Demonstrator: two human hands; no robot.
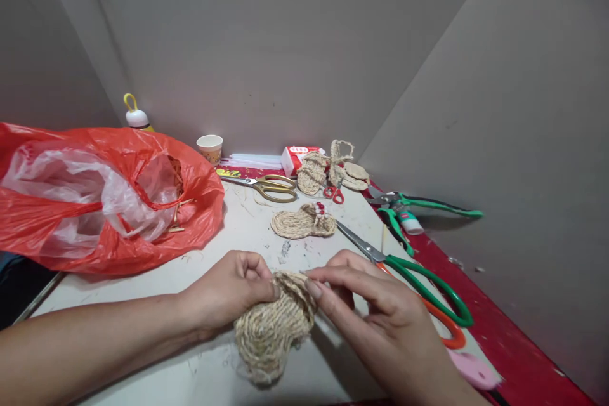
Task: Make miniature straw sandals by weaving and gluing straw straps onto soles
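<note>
A woven straw slipper (269, 336), made of coiled twisted cord, is held up over the near part of the table. My left hand (228, 292) pinches its upper left edge between thumb and curled fingers. At the upper right edge, the thumb and forefinger of my right hand (371, 304) press together on the slipper near its strap. Whether a loose strand is between those fingertips I cannot tell. Beyond my hands lies a finished-looking straw slipper (297, 223) with red and white beads (320, 209) on its strap.
A red plastic bag (200, 203) fills the left side. Green-handled scissors (404, 269), orange-handled scissors (450, 327) and green pliers (438, 204) lie right. Gold-handled scissors (273, 189), a paper cup (210, 149), small red scissors (334, 194) and more straw pieces (311, 174) are at the back.
</note>
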